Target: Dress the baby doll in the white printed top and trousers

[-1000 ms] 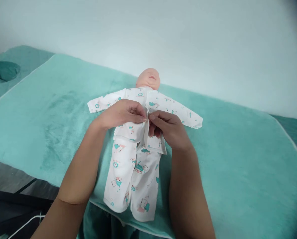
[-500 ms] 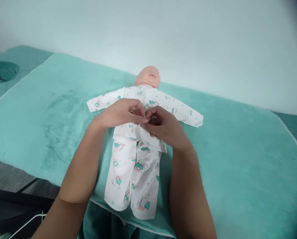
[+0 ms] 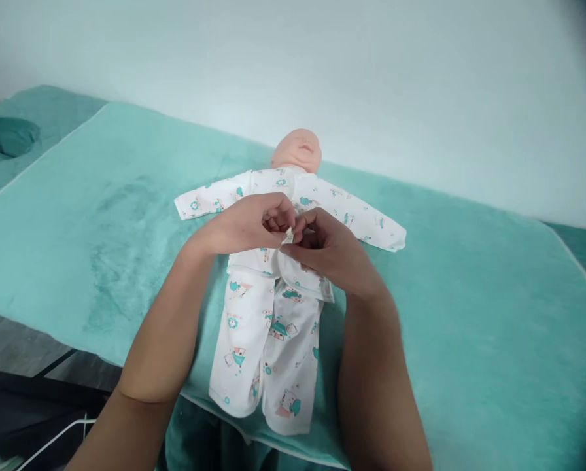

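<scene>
A baby doll [image 3: 297, 149] lies on its back, head toward the wall, dressed in a white printed shirt [image 3: 371, 222] with its sleeves spread wide. Matching white trousers [image 3: 266, 347] cover the legs. Over the doll's belly, my left hand [image 3: 261, 221] pinches the front edge of the shirt between thumb and fingers. Right against it, my right hand [image 3: 325, 247] is closed in a pinch on the same shirt front. A small bit of pale cloth shows between the fingertips. Whether a fastener is there is hidden by my fingers.
A turquoise plush cover [image 3: 469, 314] with a pale edge lies under the doll on a padded bed, which has a dark green hole [image 3: 8, 136] at the far left. Behind stands a white wall [image 3: 322, 65]. A black item [image 3: 33, 412] and a white cable are at lower left.
The pinched bit of shirt now shows more between my fingertips, and my hands have shifted slightly. The whole view has moved a little; the doll lies as before.
</scene>
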The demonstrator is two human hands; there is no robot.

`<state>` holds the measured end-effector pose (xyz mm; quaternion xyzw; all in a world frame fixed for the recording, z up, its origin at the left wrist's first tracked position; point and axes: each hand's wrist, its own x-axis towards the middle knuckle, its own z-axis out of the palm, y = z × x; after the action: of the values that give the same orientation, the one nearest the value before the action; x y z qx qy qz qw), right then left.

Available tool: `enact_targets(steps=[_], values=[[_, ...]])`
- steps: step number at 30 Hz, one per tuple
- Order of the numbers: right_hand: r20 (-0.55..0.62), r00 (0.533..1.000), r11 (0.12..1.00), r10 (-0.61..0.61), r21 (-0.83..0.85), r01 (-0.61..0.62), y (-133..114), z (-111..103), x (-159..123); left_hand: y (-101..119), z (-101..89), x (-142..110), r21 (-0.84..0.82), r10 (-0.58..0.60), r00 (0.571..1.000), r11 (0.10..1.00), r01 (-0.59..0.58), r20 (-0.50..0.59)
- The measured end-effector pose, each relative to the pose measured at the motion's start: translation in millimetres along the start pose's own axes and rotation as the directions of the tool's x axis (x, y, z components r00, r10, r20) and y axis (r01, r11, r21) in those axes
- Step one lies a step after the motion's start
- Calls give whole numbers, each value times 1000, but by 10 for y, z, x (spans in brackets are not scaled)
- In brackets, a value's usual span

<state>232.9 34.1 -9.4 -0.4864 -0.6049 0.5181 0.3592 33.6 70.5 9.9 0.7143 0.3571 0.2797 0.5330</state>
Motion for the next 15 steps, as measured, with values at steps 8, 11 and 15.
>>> enact_targets(steps=[8, 11, 15], values=[[-7, 1000, 1000, -6, -17, 6, 14, 14, 1, -50, 5, 20, -87, 8, 1000, 996, -9, -12], [-16, 1000, 1000, -8, -19, 8, 33, 15, 15, -76, 0, 28, -118, 9, 1000, 993, -12, -27], [3, 997, 997, -71, 27, 71, -14, -11, -35, -84, -45, 20, -116, 4, 1000, 993, -3, 7]])
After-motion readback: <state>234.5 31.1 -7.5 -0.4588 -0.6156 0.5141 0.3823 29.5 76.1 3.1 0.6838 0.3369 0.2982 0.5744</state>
